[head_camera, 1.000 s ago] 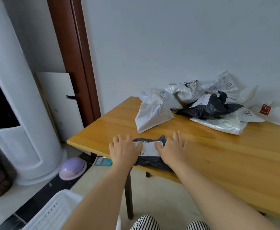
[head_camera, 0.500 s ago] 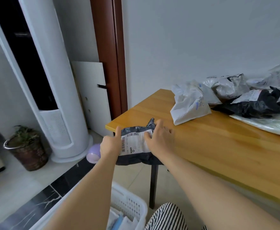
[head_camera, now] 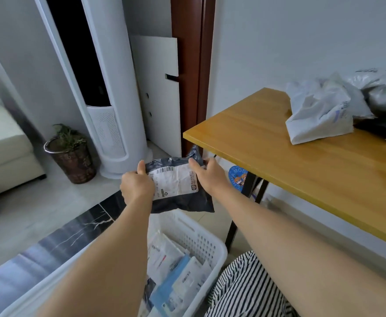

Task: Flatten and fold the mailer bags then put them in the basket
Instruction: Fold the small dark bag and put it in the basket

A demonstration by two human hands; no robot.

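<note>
Folded dark mailer is off the table and over the basket.

You now hold the folded dark mailer bag (head_camera: 179, 187) in mid-air, your left hand (head_camera: 137, 186) gripping its 9 o'clock edge with thumb on top, your right hand (head_camera: 210, 176) pinching its 2 o'clock corner. A second ago it lay pressed flat at the wooden table (head_camera: 301, 161) edge under both palms; half a second ago you were lifting it clear. It now hangs just above the far rim of the white laundry basket (head_camera: 208, 245), which already holds several folded mailers (head_camera: 176, 268). This fold looks finished; lowering it in should be what's left. The unfolded mailers (head_camera: 320, 117) wait at 2 o'clock.
</note>
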